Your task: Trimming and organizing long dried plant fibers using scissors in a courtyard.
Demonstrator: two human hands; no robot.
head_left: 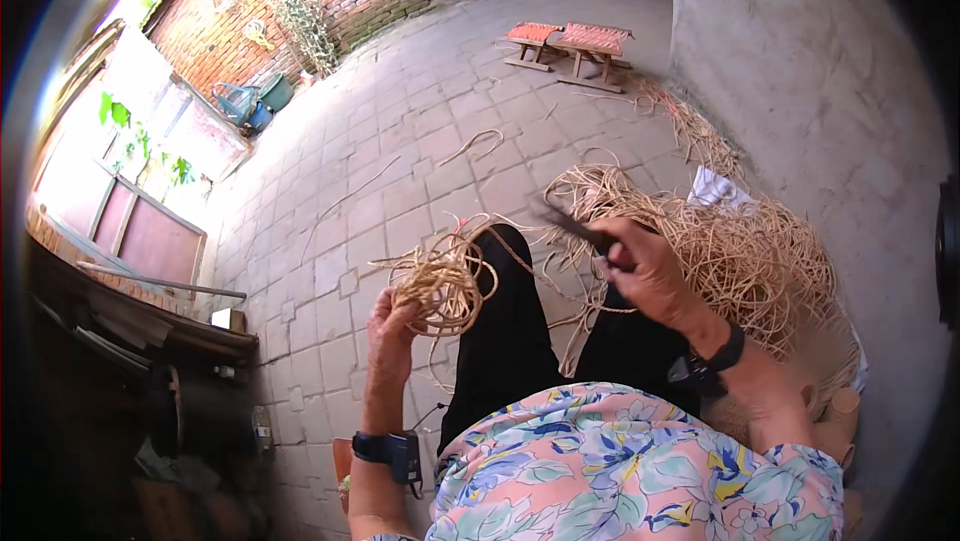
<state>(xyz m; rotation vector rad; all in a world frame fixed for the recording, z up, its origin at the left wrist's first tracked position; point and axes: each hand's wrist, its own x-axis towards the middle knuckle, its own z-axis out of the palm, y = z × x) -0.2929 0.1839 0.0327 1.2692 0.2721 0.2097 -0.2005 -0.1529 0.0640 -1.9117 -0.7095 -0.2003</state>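
Observation:
My left hand is closed round a loose coil of straw-coloured cord, held up beside my left knee. Dark scissors are gripped in my right hand above my right thigh, their blades toward the upper left and blurred by motion. The scissors and the coil are well apart. A large tangled heap of the same cord lies to my right, just past the right hand. Some strands run from the heap across to my knees and the coil.
Two small folding stools with reddish woven seats stand ahead on the paving. A grey wall rises on the right, and a white cloth lies on the heap. Dark clutter fills the lower left.

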